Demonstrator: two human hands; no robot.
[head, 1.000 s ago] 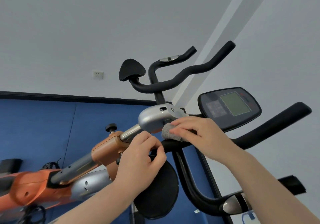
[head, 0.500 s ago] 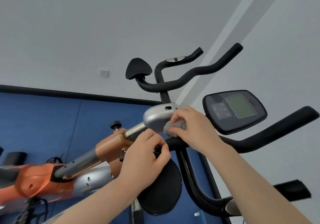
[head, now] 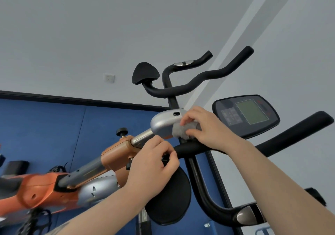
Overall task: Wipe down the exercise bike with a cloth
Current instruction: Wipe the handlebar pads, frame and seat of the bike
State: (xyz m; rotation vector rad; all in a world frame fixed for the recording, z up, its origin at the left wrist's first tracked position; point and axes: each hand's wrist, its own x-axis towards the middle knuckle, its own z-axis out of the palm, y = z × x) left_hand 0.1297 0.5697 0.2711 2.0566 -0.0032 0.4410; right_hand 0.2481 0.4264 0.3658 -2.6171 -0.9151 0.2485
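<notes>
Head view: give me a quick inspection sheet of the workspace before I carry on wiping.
Surface: silver housing at the head of the exercise bike, being wiped.
Job's things: grey cloth bunched against the housing's right end.
Clutter: nothing seen.
Hands: right hand grips the cloth; left hand curled at the black handlebar, below the housing, what it holds is hidden.
Cables: dark tangle low on the left, too blurred to identify.
Surroundings: console to the right, untouched; grey wall with socket above blue panelling.
</notes>
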